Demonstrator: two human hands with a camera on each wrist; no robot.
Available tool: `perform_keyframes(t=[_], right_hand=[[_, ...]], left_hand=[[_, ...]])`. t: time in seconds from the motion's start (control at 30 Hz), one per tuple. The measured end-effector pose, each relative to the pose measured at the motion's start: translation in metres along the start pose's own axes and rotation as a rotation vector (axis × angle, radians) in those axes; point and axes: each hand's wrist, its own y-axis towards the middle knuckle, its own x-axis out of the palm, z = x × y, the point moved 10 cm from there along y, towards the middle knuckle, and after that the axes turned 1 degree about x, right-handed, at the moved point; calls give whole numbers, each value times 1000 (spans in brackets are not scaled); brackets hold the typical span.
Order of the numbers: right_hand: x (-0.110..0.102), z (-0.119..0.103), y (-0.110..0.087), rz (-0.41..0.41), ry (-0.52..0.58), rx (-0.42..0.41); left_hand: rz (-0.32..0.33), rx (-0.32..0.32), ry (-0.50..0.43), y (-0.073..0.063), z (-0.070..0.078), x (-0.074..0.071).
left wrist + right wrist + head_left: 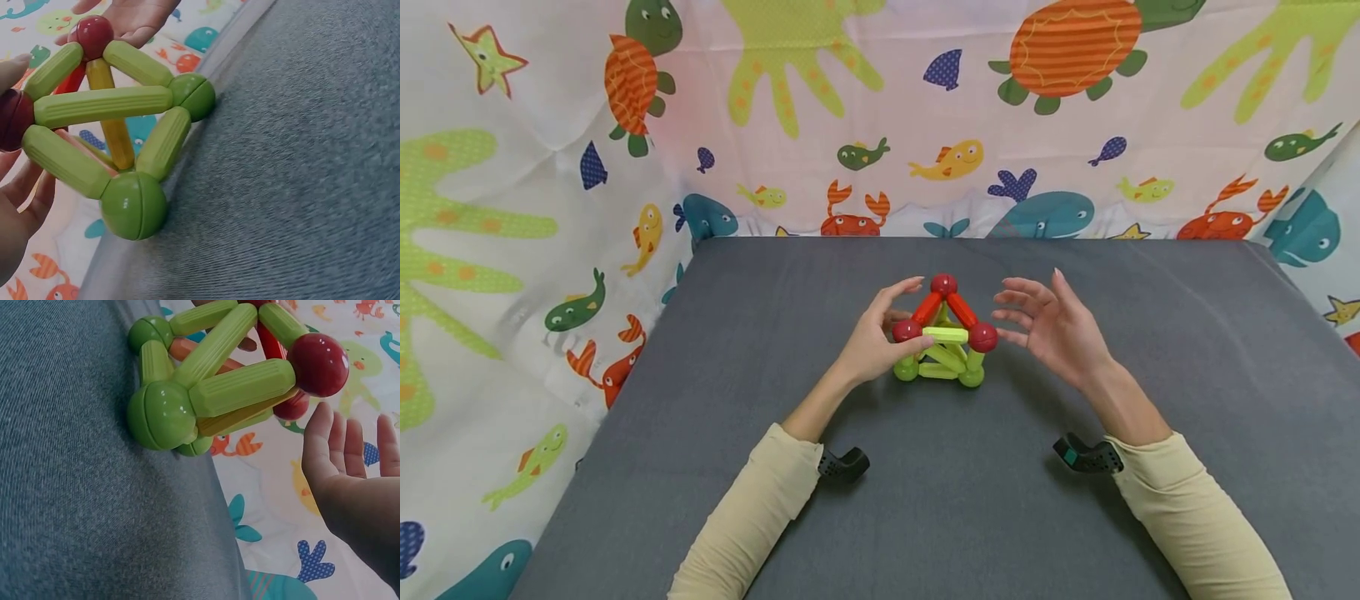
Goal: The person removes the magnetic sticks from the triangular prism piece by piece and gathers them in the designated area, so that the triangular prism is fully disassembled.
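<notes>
A structure of magnetic-style balls and rods stands on the grey table, with red balls at the top and green balls at its base. Its rods are mostly light green, with red, yellow and orange ones among them. My left hand grips its upper left corner around a red ball, thumb in front and fingers behind. To the right, my right hand is held up with its fingers spread and nothing in them. In the right wrist view those fingertips are just off the right red ball.
Grey cloth covers the table. A white curtain printed with sea animals hangs along the back and left side. Each wrist wears a black strap device, the left one and the right one.
</notes>
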Motion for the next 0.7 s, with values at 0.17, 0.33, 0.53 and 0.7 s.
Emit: perform_keyframes(t=[0.17, 0.33, 0.53, 0.7], right_hand=[[1, 7, 0, -25, -99, 48], [-3, 16, -1, 21, -258, 112], [-9, 21, -2, 94, -271, 160], [-6, 22, -1, 74, -235, 153]], left_hand=[[-35, -3, -37, -2, 10, 10], [-21, 96, -39, -4, 34, 13], [-1, 162, -17, -5, 43, 14], [14, 154, -28, -6, 40, 13]])
